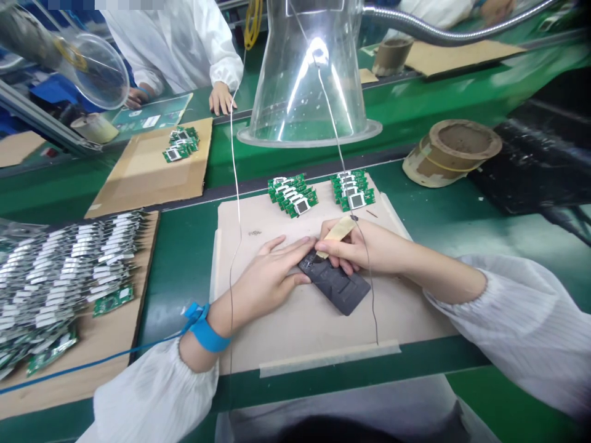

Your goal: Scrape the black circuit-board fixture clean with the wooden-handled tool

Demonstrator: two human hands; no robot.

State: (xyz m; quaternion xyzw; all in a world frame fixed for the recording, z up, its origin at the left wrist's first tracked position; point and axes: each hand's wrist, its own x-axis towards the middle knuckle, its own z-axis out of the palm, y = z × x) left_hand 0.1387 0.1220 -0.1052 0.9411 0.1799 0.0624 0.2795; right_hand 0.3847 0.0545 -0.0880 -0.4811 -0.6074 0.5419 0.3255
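Closed around a tan-wrapped tool (pixel 339 231), the right hand (pixel 364 251) pinches it between thumb and curled fingers. The tool's lower tip meets the upper end of the dark jig (pixel 341 288), and its handle slants up and to the right from there. The left hand (pixel 270 277) lies open and nearly flat with its fingers stretched together. Its fingertips press on that same upper end of the jig and grasp nothing. A blue wrist strap (pixel 205 332) circles the left wrist.

The jig is a flat dark oblong resting on a cardboard mat (pixel 314 332), roughly at the mat's middle. Its long axis runs diagonally: the upper-left end sits under both hands, and the lower-right end points toward the person's right forearm.

Beyond the jig, two rows of green circuit boards (pixel 293 194) lie overlapped at the mat's far edge. Farther beyond them stands a clear funnel hood (pixel 314 80). One thin wire (pixel 235 184) hangs left of the jig and crosses the left wrist; another passes the right hand just to the jig's right. Neither covers the jig's top.

Well to the left of the jig, many stacked boards (pixel 60 264) fill a separate sheet. Far right and beyond the jig sits a worn cardboard ring (pixel 450 154). Far beyond and to the left of the jig, a co-worker's hand (pixel 220 98) rests on the green bench.
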